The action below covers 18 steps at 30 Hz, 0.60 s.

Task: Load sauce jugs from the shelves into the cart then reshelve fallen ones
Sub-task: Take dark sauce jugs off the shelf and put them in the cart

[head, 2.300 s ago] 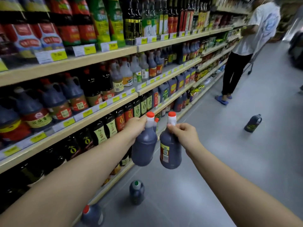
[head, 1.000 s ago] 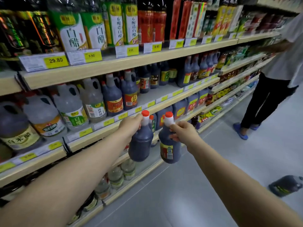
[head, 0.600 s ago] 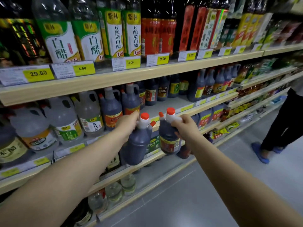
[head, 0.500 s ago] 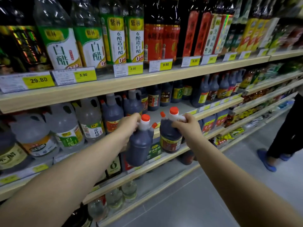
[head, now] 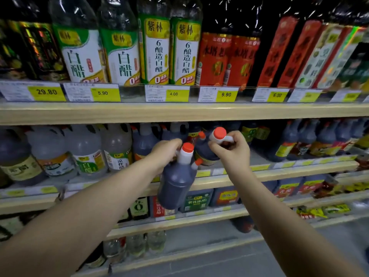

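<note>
Two dark sauce jugs with white necks and red caps are in my hands. My left hand [head: 166,151] grips the handle of the left jug [head: 175,186], which hangs in front of the shelf edge. My right hand [head: 231,149] grips the handle of the right jug [head: 205,152], whose base is over the second shelf [head: 259,174], in a gap between dark jugs; contact with the shelf cannot be seen. Its label is hidden behind my hand.
White vinegar jugs [head: 87,154] stand left of the gap, more dark jugs [head: 295,144] to the right. The upper shelf [head: 179,112] carries tall bottles and yellow price tags. Lower shelves hold squat bottles. Grey aisle floor [head: 219,264] lies below.
I have turned to face the shelves squarely and come closer. Both jugs rose; the right one moved forward into the gap on the second shelf. The other person has left view.
</note>
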{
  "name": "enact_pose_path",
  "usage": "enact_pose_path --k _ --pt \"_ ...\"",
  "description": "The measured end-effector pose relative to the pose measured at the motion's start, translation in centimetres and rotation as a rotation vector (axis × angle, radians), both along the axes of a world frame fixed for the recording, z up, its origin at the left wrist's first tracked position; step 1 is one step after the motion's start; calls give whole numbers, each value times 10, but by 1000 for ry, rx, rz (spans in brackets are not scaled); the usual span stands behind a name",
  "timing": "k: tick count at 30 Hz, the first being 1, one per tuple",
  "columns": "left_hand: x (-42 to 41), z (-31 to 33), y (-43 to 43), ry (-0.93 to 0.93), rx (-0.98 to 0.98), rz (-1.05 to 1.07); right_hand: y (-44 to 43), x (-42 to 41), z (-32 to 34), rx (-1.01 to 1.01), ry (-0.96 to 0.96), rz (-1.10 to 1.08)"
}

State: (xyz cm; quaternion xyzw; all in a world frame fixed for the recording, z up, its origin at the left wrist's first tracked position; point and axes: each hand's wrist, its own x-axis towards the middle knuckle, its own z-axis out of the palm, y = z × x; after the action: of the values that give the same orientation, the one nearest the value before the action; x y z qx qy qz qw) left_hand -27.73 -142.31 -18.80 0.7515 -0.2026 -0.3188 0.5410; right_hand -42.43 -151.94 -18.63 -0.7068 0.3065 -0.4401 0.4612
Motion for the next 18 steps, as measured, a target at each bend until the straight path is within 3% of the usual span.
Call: enact_pose_path --k 9,15,18 --pt "-18 -8 1 30 -38 208 -44 22 -30 36 22 196" --pt "-24 -6 9 6 -49 293 -61 24 -40 -42 73 277" --pt "-23 -8 8 10 -58 315 -72 21 -44 54 82 364"
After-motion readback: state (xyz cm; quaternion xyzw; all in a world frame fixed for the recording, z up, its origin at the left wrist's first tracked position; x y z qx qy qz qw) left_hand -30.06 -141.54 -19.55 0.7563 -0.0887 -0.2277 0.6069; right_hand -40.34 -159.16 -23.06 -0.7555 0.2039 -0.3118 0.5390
